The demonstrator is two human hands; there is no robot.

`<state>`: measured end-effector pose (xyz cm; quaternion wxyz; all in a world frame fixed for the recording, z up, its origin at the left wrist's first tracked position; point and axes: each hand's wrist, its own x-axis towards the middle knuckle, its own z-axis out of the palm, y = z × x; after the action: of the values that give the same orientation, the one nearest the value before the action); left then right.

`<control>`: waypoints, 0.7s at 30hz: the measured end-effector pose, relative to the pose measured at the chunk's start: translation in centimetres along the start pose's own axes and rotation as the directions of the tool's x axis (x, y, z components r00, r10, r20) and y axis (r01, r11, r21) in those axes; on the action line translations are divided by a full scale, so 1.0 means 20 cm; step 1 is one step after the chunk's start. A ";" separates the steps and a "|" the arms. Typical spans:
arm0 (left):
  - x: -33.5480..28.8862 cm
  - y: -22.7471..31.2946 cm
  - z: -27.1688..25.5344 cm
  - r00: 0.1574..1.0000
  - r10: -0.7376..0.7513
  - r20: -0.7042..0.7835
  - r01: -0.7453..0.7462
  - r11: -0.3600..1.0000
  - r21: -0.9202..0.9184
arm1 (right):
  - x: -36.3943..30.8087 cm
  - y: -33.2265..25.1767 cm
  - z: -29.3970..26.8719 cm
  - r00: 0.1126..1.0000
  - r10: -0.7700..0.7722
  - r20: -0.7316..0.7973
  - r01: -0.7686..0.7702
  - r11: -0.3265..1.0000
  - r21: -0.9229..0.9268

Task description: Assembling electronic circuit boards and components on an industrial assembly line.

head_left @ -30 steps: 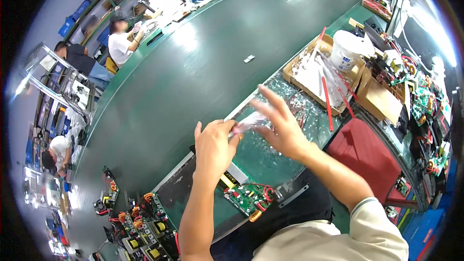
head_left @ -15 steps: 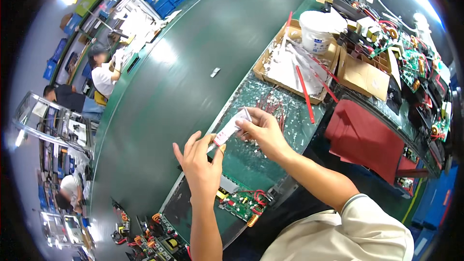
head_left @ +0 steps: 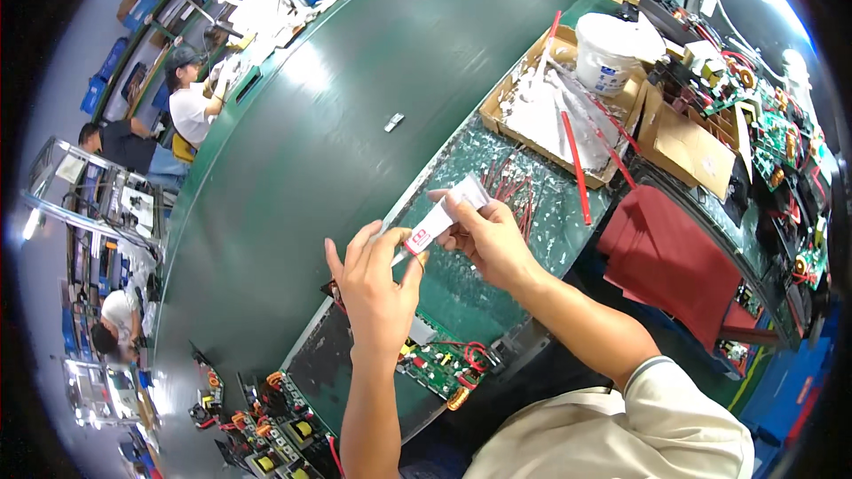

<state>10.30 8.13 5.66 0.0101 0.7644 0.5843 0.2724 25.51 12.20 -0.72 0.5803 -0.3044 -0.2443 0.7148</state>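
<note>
A white squeeze tube (head_left: 438, 221) with red print is held slantwise above the green bench. My right hand (head_left: 495, 245) grips its wide, flat end between thumb and fingers. At the narrow end, my left hand (head_left: 376, 281) pinches the tip or cap, which the fingers partly cover. A green circuit board (head_left: 442, 367) with red wires and a metal heat sink lies on the bench below my hands. Behind the right hand, several thin dark red wires (head_left: 508, 193) are scattered on the worktop.
A cardboard tray (head_left: 568, 164) smeared with white paste holds a white bucket (head_left: 606, 55) and red sticks (head_left: 575, 168). Red sheets (head_left: 670, 257) hang at the right. More circuit boards (head_left: 271, 421) lie lower left. Across the green conveyor (head_left: 275, 204), people sit working.
The tube has turned so its printed face shows more fully, and both hands have shifted slightly right in the picture. The view itself has moved a little.
</note>
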 end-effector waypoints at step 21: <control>-0.05 -0.22 -0.16 0.730 -0.213 0.650 0.064 0.967 0.245 | -0.09 0.18 -0.08 0.970 0.235 0.054 -0.197 0.900 -0.388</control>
<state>4.76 7.68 6.55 0.1610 0.7618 0.6218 -0.0843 24.48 9.72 -4.12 0.4144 -0.4004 -0.3715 0.7280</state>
